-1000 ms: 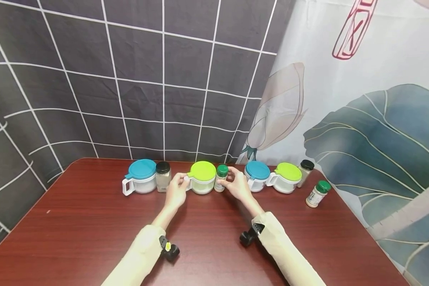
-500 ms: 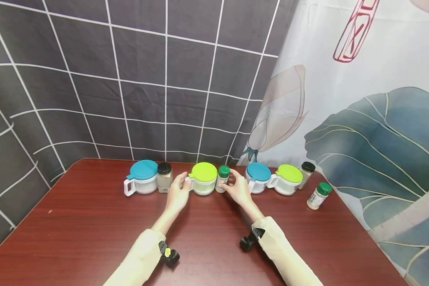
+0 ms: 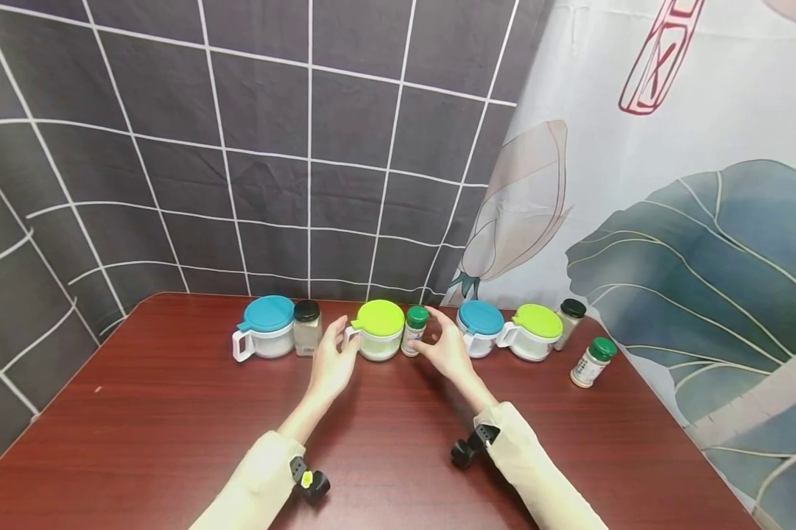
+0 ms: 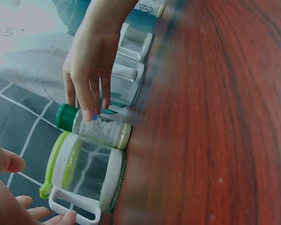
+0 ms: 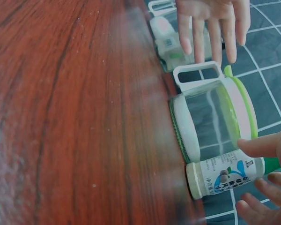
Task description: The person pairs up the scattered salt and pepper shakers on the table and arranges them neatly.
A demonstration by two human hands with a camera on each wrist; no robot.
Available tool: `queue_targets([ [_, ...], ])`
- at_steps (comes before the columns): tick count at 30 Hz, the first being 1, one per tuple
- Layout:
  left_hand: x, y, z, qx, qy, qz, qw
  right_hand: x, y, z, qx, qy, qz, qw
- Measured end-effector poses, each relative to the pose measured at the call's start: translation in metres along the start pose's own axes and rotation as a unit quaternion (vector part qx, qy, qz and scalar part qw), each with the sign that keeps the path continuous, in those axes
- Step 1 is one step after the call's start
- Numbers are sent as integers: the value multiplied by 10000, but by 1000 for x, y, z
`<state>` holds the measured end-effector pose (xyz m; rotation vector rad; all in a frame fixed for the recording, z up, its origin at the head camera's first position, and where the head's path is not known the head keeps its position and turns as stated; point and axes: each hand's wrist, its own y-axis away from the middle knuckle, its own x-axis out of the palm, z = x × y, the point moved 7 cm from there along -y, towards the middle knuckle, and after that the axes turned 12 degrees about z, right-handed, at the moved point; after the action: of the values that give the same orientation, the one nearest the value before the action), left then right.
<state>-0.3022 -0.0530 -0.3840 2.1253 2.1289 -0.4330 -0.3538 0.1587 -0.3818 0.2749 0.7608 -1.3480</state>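
A glass seasoning jar (image 3: 380,330) with a lime-green lid and white handle stands near the table's back edge. Right beside it is a small seasoning shaker bottle (image 3: 414,331) with a green cap and printed label. My left hand (image 3: 333,363) is at the jar's handle (image 5: 196,75), its fingers straight and spread in the right wrist view. At the shaker, my right hand (image 3: 448,350) has loosely extended fingers; its thumb (image 5: 260,144) overlaps the label side in the right wrist view, with the other fingers on the far side, spread away from the bottle.
Left of the hands stand a blue-lidded jar (image 3: 267,327) and a black-capped bottle (image 3: 307,328). On the right are another blue-lidded jar (image 3: 480,327), a lime-lidded jar (image 3: 532,333), a black-capped bottle (image 3: 569,322) and a green-capped shaker (image 3: 593,362). A tiled-pattern cloth (image 3: 258,191) hangs behind.
My right hand has loosened slightly and shifted a little right from the shaker. My left fingers have eased at the handle. The jar and shaker keep their places in the row.
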Motion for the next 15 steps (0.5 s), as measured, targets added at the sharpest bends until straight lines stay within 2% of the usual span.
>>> queue_targets([
  [5, 2, 4, -7, 40, 54, 69, 10000, -4, 2, 1, -34, -156, 6, 9999],
  [15, 7, 12, -18, 114, 195, 158, 9996, -7, 11, 5, -155, -135, 88, 9998],
])
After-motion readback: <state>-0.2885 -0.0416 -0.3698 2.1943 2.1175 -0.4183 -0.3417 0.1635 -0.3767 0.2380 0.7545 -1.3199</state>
